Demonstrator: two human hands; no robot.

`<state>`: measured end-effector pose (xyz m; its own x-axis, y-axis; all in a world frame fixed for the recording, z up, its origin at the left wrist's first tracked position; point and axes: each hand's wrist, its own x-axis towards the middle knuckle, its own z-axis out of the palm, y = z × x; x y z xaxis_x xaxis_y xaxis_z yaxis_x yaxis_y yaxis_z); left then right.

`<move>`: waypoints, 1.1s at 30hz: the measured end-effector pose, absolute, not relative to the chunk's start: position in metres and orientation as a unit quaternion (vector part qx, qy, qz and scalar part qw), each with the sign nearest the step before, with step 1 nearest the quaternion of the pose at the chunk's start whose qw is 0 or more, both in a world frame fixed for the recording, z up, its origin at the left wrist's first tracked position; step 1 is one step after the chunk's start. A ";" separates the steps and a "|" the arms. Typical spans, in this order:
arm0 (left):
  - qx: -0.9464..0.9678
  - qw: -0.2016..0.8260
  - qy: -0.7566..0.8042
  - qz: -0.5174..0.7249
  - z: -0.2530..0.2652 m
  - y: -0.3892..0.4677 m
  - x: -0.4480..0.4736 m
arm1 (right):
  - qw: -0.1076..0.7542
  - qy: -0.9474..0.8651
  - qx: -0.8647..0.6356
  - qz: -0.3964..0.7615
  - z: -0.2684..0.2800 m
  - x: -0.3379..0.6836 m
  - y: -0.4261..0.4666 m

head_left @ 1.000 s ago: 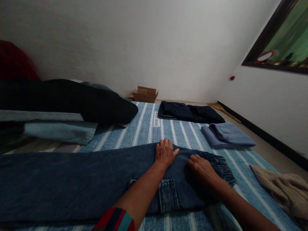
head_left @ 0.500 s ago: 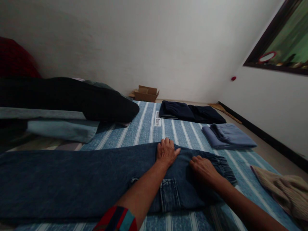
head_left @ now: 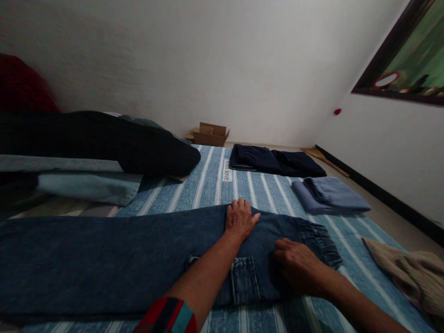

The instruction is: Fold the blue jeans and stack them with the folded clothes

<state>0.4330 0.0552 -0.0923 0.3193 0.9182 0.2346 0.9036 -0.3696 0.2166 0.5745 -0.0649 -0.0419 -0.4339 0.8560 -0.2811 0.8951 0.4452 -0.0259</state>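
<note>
A pair of dark blue jeans point(head_left: 114, 259) lies flat across a blue striped sheet point(head_left: 211, 182), legs stretching left, elastic waistband at the right. My left hand point(head_left: 240, 218) rests palm down on the far edge of the jeans, fingers spread. My right hand point(head_left: 298, 264) lies flat on the denim just short of the waistband, near a back pocket point(head_left: 244, 282). Neither hand grips anything.
Folded dark navy clothes point(head_left: 275, 161) and a folded light blue garment point(head_left: 329, 195) lie further back on the sheet. A heap of black and grey clothes point(head_left: 104, 148) is at the left. A beige knit piece point(head_left: 409, 270) lies at the right. A cardboard box point(head_left: 211, 134) stands by the wall.
My right hand has slid toward me along the jeans, away from the far edge. My left hand has stayed in place.
</note>
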 end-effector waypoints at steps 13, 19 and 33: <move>0.812 0.019 0.561 0.160 -0.091 0.055 0.433 | 0.143 0.855 0.496 -0.045 -0.048 0.571 -0.065; 0.812 0.012 0.561 0.161 -0.093 0.055 0.433 | 0.129 0.862 0.487 -0.050 -0.045 0.577 -0.067; 0.811 -0.003 0.562 0.161 -0.093 0.054 0.436 | 0.076 0.798 0.587 -0.113 -0.026 0.581 -0.052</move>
